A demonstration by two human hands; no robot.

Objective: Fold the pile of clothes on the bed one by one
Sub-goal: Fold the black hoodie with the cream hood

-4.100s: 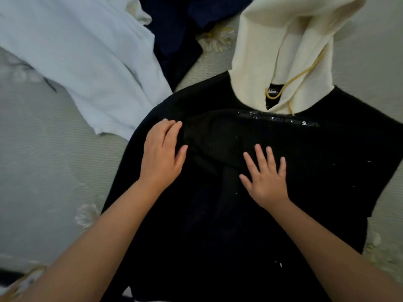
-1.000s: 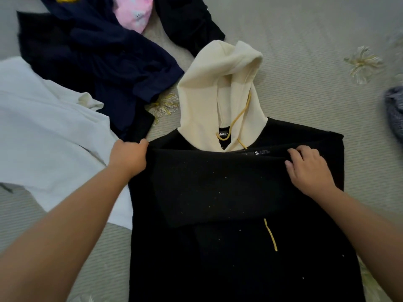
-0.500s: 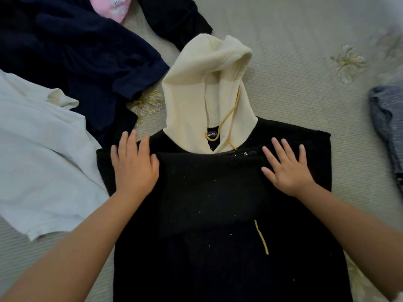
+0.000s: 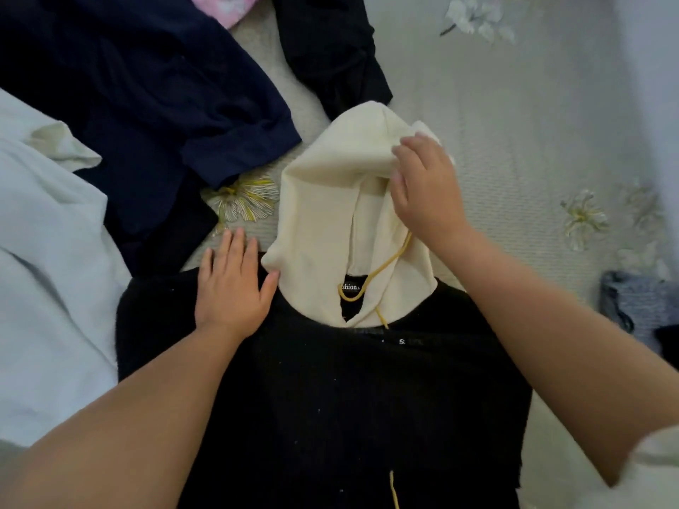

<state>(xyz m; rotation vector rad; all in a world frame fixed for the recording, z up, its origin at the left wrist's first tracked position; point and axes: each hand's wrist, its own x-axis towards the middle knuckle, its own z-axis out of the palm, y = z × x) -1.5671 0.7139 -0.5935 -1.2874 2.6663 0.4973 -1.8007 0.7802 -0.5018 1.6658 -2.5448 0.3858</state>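
Observation:
A black hoodie (image 4: 352,405) lies flat on the bed with both sleeves folded in over its body. Its cream hood (image 4: 330,214) points away from me, a yellow drawstring (image 4: 382,270) hanging from it. My left hand (image 4: 231,288) presses flat on the hoodie's left shoulder, fingers straight, just beside the hood. My right hand (image 4: 422,189) reaches over the top right of the hood, its fingers curled on the cream fabric.
On the left lie a white garment (image 4: 47,281) and a navy garment (image 4: 147,90). A pink item (image 4: 224,5) and a black piece (image 4: 330,49) sit at the top. A grey-blue cloth (image 4: 639,303) lies at the right edge. The bed cover (image 4: 514,141) is pale with flower prints.
Both hands left the folded sleeves. My right hand moved up to the top of the hood and took hold of it. My left hand shifted up to the shoulder beside the hood.

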